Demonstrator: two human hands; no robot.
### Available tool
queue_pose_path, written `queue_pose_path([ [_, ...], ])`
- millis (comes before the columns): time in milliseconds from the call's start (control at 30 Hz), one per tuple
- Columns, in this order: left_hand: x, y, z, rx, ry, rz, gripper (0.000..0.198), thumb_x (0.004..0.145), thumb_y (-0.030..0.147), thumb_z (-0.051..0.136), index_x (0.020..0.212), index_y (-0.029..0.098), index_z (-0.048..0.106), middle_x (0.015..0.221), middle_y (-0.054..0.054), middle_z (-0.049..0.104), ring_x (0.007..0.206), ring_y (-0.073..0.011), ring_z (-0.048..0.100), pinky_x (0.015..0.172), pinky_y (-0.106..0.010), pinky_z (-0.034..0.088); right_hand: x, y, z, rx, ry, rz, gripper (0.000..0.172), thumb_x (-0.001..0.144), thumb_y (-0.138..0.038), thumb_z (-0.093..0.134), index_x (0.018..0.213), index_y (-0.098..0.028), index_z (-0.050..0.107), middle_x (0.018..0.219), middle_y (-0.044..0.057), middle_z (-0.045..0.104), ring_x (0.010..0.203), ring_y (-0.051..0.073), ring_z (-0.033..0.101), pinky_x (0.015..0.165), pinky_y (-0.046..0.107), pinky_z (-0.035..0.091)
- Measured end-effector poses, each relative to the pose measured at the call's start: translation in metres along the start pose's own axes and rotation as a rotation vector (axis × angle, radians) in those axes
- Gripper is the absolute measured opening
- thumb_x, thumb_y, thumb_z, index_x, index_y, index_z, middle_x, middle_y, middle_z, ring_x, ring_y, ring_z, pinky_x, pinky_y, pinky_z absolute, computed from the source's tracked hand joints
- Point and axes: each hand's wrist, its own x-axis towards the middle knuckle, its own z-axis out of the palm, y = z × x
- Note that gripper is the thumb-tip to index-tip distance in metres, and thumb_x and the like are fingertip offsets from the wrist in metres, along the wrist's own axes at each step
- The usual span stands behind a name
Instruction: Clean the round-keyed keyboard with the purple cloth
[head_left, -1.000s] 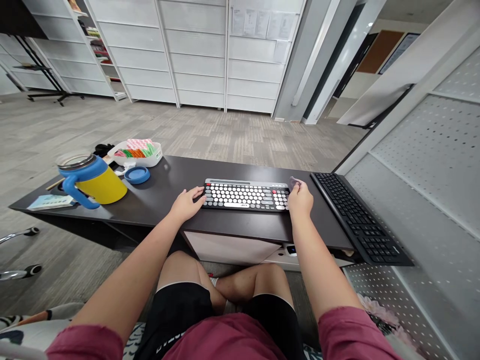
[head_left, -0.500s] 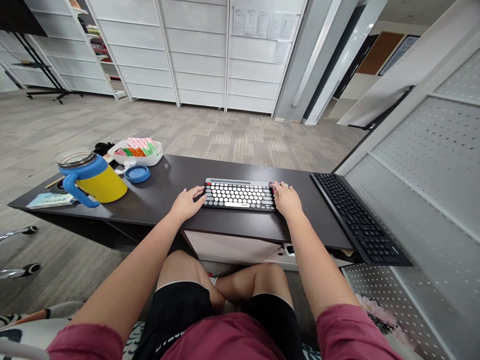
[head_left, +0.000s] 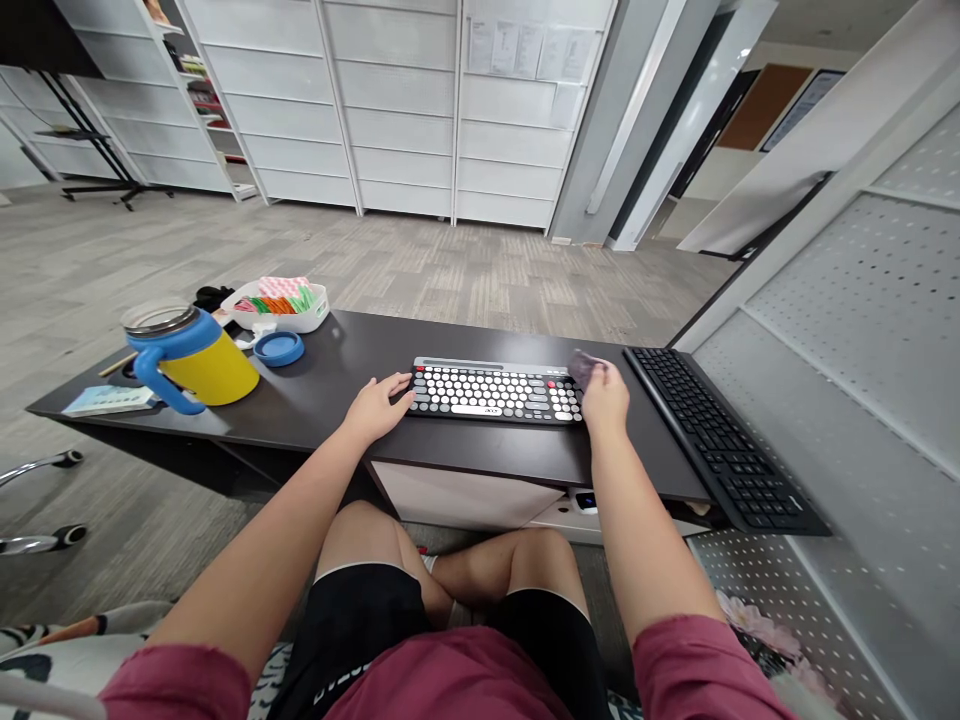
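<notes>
A small keyboard (head_left: pixel 495 390) with round white and grey keys lies on the dark low table (head_left: pixel 337 385) in front of me. My left hand (head_left: pixel 375 405) rests open at its left end, fingertips against the edge. My right hand (head_left: pixel 604 395) is at the keyboard's right end, closed on a small greyish-purple cloth (head_left: pixel 583 366) that pokes out past the fingers, near the top right corner.
A black keyboard (head_left: pixel 709 430) lies angled at the table's right end, beside white perforated panels (head_left: pixel 847 340). At the left stand a yellow mug with a blue handle (head_left: pixel 191 360), a blue lid (head_left: pixel 279 348), a white tray of coloured items (head_left: pixel 281 303) and a booklet (head_left: pixel 109 400).
My right hand with the cloth swept left over the keyboard's right keys, then back out to the right end. The left hand stayed at the left edge.
</notes>
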Motion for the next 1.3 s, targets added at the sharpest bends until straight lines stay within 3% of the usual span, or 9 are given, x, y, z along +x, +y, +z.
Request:
queue_pose_path([
  [100, 0.000, 0.002, -0.001, -0.007, -0.002, -0.001, 0.055, 0.104, 0.054, 0.053, 0.153, 0.031, 0.063, 0.152, -0.005, 0.073, 0.158, -0.0291, 0.055, 0.141, -0.060, 0.020, 0.016, 0.021, -0.009, 0.211, 0.269, 0.239, 0.045, 0.102, -0.053, 0.045, 0.108, -0.020, 0.074, 0.106, 0.011, 0.080, 0.102, 0.029, 0.075, 0.096, 0.044, 0.059],
  [233, 0.000, 0.004, -0.002, -0.009, -0.003, -0.005, 0.056, 0.104, 0.053, 0.052, 0.153, 0.031, 0.063, 0.151, -0.005, 0.074, 0.158, -0.0283, 0.054, 0.141, -0.060, 0.020, 0.020, 0.028, -0.013, 0.284, 0.331, 0.277, 0.043, 0.100, -0.045, 0.046, 0.113, -0.018, 0.077, 0.112, 0.011, 0.081, 0.104, 0.028, 0.077, 0.095, 0.042, 0.060],
  [400, 0.000, 0.005, -0.002, -0.018, 0.000, -0.006, 0.057, 0.103, 0.053, 0.052, 0.154, 0.030, 0.063, 0.151, -0.006, 0.074, 0.156, -0.0288, 0.057, 0.141, -0.061, 0.019, 0.007, 0.012, -0.010, 0.042, 0.130, 0.090, 0.046, 0.101, -0.041, 0.051, 0.129, -0.021, 0.082, 0.125, 0.013, 0.083, 0.119, 0.031, 0.075, 0.110, 0.048, 0.054],
  [567, 0.000, 0.004, -0.002, -0.021, -0.017, -0.006, 0.059, 0.104, 0.055, 0.052, 0.156, 0.029, 0.061, 0.154, -0.008, 0.072, 0.153, -0.0286, 0.060, 0.141, -0.059, 0.016, 0.000, 0.001, -0.006, -0.151, -0.164, 0.069, 0.042, 0.102, -0.038, 0.052, 0.127, -0.027, 0.084, 0.122, 0.012, 0.083, 0.118, 0.032, 0.073, 0.111, 0.050, 0.052],
  [767, 0.005, 0.008, 0.002, 0.171, 0.004, -0.024, 0.082, 0.100, 0.072, 0.052, 0.163, 0.019, 0.057, 0.180, -0.018, 0.039, 0.169, -0.0378, 0.035, 0.138, -0.057, 0.026, 0.004, 0.009, -0.005, -0.054, -0.174, 0.085, 0.040, 0.101, -0.040, 0.053, 0.124, -0.028, 0.083, 0.122, 0.008, 0.083, 0.118, 0.030, 0.072, 0.111, 0.049, 0.051],
  [867, 0.007, 0.008, 0.002, 0.211, -0.030, -0.022, 0.087, 0.098, 0.080, 0.052, 0.164, 0.023, 0.057, 0.181, -0.016, 0.039, 0.170, -0.0398, 0.032, 0.138, -0.059, 0.024, 0.006, 0.014, -0.003, 0.113, -0.168, 0.092, 0.040, 0.098, -0.046, 0.055, 0.118, -0.026, 0.083, 0.117, 0.007, 0.084, 0.113, 0.029, 0.074, 0.106, 0.047, 0.056],
  [1000, 0.007, 0.004, -0.003, 0.193, -0.100, 0.007, 0.121, 0.076, 0.082, 0.080, 0.173, 0.020, 0.044, 0.181, -0.020, 0.036, 0.171, -0.0425, 0.028, 0.139, -0.058, 0.021, 0.007, 0.013, 0.001, 0.441, -0.166, 0.167, 0.038, 0.092, -0.048, 0.062, 0.111, -0.021, 0.082, 0.110, 0.009, 0.085, 0.107, 0.027, 0.077, 0.100, 0.044, 0.060],
  [1167, 0.002, 0.010, -0.011, 0.084, -0.061, 0.019, 0.125, 0.069, 0.066, 0.094, 0.174, 0.025, 0.038, 0.174, -0.017, 0.051, 0.163, -0.0431, 0.045, 0.139, -0.061, 0.022, 0.003, 0.001, 0.006, 0.795, -0.073, 0.220, 0.036, 0.084, -0.039, 0.068, 0.111, -0.018, 0.080, 0.111, 0.010, 0.084, 0.106, 0.025, 0.079, 0.104, 0.043, 0.059],
  [1300, -0.004, 0.017, -0.016, -0.077, 0.012, -0.009, 0.114, 0.075, 0.052, 0.094, 0.173, 0.036, 0.037, 0.164, -0.005, 0.064, 0.146, -0.0387, 0.064, 0.128, -0.055, 0.045, -0.001, -0.009, 0.004, 0.855, -0.051, 0.176, 0.038, 0.087, -0.044, 0.069, 0.115, -0.020, 0.079, 0.113, 0.009, 0.083, 0.104, 0.024, 0.079, 0.100, 0.043, 0.061],
])
